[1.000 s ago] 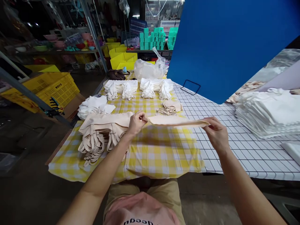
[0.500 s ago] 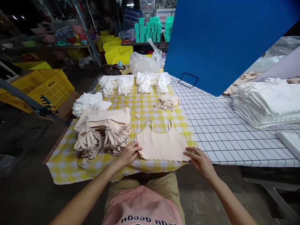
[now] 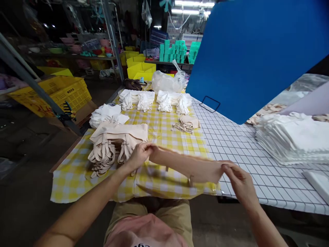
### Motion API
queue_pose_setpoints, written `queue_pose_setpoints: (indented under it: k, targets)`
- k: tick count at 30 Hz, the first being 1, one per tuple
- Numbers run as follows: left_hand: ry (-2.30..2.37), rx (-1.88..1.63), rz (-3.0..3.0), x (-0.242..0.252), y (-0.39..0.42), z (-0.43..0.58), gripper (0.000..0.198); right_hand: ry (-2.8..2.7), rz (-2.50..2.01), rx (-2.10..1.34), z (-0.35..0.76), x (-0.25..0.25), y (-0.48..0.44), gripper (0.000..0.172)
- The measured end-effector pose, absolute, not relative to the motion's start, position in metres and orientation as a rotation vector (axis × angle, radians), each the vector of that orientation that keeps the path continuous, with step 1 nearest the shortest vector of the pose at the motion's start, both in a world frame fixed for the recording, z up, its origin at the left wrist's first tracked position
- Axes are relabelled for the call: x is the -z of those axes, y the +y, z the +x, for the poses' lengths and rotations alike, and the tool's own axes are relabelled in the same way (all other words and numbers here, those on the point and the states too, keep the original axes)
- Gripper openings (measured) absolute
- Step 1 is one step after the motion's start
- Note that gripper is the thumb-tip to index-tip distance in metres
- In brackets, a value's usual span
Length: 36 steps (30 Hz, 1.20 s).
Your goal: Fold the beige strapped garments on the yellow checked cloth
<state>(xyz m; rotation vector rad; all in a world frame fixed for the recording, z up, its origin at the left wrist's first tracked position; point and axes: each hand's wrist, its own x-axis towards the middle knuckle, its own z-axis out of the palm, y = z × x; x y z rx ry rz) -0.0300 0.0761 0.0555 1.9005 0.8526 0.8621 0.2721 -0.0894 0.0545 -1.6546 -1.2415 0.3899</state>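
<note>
- Left hand (image 3: 140,154) and right hand (image 3: 240,178): each pinches one end of a beige garment (image 3: 189,166) between thumb and fingers.
- Garment: raised over the near edge of the surface (image 3: 160,133), its long edge uppermost and two short straps hanging below. Gripping both ends probably spreads the cloth and keeps the edge from folding.
- Beige stack (image 3: 119,130): on the surface, just beside the left hand; whether they touch cannot be told. Its straps drape toward the near side in two bunches, presumably so that the bodies lie flat and the pieces match.
- White stacks (image 3: 136,96): side by side farther back, straps likewise facing near; the shared direction suggests sorting by colour and orientation.
- White pile (image 3: 109,115): behind the beige stack, less orderly, apparently not aligned.
- Beige bundle (image 3: 190,121): beyond the held garment, its straps loose to one side.
- Right-hand stack (image 3: 290,137): white, near the blue board (image 3: 252,61), well apart from the others.
- Count: hands, two; held garment, one; beige stack, one; white stacks, two; white pile, one; beige bundle, one; right-hand stack, one; blue board, one. Layers within the stacks are too fine to count.
</note>
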Motion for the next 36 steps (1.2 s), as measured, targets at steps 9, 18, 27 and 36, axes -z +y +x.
queue_pose_setpoints:
  k: [9, 18, 27, 36]
  targets:
    - [0.691, -1.039, 1.519, -0.131, 0.115, -0.049, 0.045, -1.169, -1.464, -0.423, 0.248, -0.150, -0.029, 0.027]
    - [0.662, -1.272, 1.463, -0.174, 0.155, -0.078, 0.046, -1.246, -1.304, -0.434, 0.212, -0.206, 0.040, 0.035]
    - [0.841, -1.412, 1.451, -0.183, 0.165, -0.127, 0.043, -1.365, -1.237, -0.468, 0.168, -0.217, 0.071, 0.041]
    - [1.059, -1.398, 1.346, -0.189, 0.149, -0.208, 0.033, -1.434, -1.165, -0.774, 0.110, -0.210, 0.076, 0.043]
